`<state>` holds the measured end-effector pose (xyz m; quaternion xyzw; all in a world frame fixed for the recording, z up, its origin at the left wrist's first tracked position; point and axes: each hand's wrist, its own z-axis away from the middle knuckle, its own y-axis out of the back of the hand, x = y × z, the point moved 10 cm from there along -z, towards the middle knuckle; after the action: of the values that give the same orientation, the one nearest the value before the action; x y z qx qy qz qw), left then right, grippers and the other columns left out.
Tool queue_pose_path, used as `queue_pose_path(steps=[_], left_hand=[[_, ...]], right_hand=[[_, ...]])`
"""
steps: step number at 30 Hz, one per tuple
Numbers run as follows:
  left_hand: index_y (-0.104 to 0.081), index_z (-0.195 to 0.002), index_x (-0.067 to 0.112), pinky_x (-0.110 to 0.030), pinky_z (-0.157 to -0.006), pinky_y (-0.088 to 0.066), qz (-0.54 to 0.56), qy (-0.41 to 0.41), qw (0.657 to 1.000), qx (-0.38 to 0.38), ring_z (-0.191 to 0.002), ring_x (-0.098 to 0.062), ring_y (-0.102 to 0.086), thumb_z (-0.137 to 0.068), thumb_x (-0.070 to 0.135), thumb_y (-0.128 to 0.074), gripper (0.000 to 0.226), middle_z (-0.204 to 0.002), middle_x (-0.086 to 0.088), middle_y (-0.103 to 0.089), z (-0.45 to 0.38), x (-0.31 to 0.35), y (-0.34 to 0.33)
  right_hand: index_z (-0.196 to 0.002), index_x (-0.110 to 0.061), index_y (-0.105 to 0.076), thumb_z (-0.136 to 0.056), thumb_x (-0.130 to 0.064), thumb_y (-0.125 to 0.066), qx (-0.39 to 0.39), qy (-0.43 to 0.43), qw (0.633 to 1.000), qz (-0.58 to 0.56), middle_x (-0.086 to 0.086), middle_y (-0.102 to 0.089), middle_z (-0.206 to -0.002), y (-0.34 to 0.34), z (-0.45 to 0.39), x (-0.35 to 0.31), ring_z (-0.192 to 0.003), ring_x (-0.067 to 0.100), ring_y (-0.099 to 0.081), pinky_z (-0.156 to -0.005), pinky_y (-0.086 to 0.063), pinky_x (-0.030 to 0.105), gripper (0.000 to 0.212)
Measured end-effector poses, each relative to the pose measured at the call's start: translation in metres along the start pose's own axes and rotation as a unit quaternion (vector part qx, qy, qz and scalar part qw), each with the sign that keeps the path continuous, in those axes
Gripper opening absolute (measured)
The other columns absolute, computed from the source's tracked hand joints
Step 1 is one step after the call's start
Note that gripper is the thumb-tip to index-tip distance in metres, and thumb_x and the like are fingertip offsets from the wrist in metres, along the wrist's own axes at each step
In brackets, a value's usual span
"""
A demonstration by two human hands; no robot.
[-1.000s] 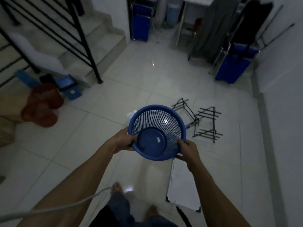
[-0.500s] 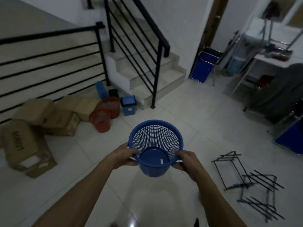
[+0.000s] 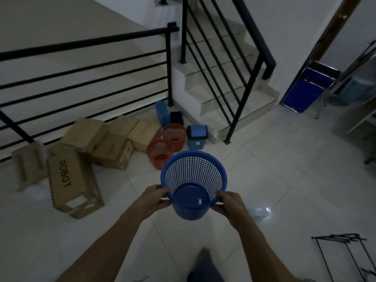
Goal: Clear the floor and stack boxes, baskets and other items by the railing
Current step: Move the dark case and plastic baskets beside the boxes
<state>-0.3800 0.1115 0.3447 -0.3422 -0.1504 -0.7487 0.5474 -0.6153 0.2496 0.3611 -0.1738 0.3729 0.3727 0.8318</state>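
The blue mesh basket, empty, is held up over the floor, near two orange baskets by the railing. The left hand and right hand each grip its near rim from opposite sides.

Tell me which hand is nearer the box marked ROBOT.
Left. The left hand grips the blue basket on the rim's side facing the ROBOT box; the right hand holds the opposite rim, with the basket between it and the box.

Black wire rack lying on the floor at lower right; folded blue chair beside the stairs.
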Motion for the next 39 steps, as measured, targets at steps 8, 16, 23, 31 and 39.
queue_pose_path(steps=[8, 16, 23, 31, 39], left_hand=[[-0.049, -0.132, 0.019, -0.033, -0.062, -0.061, 0.025, 0.021, 0.999, 0.019, -0.095, -0.031, -0.071, -0.096, 0.011, -0.064, 0.039, -0.12, -0.013, -0.065, -0.123, 0.064, -0.035], [-0.051, -0.136, 0.011, -0.032, -0.058, -0.062, 0.054, 0.057, 0.994, 0.079, -0.11, -0.036, -0.064, -0.096, 0.003, -0.062, 0.042, -0.13, -0.017, -0.06, -0.287, 0.128, -0.057], [-0.054, -0.126, 0.018, -0.043, -0.072, -0.061, 0.047, 0.086, 0.991, 0.091, -0.109, -0.035, -0.064, -0.095, 0.003, -0.064, 0.036, -0.129, -0.014, -0.061, -0.468, 0.117, -0.054], [-0.055, -0.093, 0.032, -0.045, -0.086, -0.057, 0.021, 0.131, 0.987, 0.093, -0.114, -0.032, -0.063, -0.095, 0.005, -0.065, 0.029, -0.127, -0.011, -0.061, -0.658, 0.057, -0.026], [-0.027, -0.155, 0.025, -0.035, -0.097, -0.05, -0.01, 0.168, 0.984, 0.056, -0.128, -0.025, -0.053, -0.097, 0.005, -0.061, 0.07, -0.147, -0.009, -0.049, -0.765, 0.01, -0.012]], right_hand=[[-0.103, 0.007, -0.059, -0.096, -0.006, -0.061, 0.029, -0.044, 0.996, -0.071, 0.024, -0.065, -0.104, -0.048, -0.138, -0.046, -0.09, 0.034, -0.07, -0.065, -0.06, 0.037, 0.015], [-0.108, -0.009, -0.046, -0.095, -0.002, -0.061, 0.09, -0.092, 0.991, -0.046, 0.018, -0.063, -0.099, -0.067, -0.303, -0.096, -0.083, 0.031, -0.07, -0.06, -0.062, 0.037, 0.02], [-0.112, -0.013, -0.044, -0.096, -0.004, -0.059, 0.112, -0.112, 0.987, -0.014, 0.018, -0.061, -0.113, -0.087, -0.476, -0.061, -0.097, 0.034, -0.07, -0.065, -0.062, 0.038, 0.024], [-0.11, -0.006, -0.046, -0.096, 0.0, -0.05, 0.109, -0.14, 0.984, -0.006, 0.016, -0.057, -0.116, -0.118, -0.648, 0.021, -0.102, 0.03, -0.067, -0.067, -0.06, 0.034, 0.015], [-0.11, 0.004, -0.055, -0.09, 0.014, -0.043, 0.131, -0.196, 0.971, -0.04, 0.023, -0.063, -0.119, -0.147, -0.754, 0.097, -0.102, 0.032, -0.067, -0.066, -0.061, 0.035, 0.026]])
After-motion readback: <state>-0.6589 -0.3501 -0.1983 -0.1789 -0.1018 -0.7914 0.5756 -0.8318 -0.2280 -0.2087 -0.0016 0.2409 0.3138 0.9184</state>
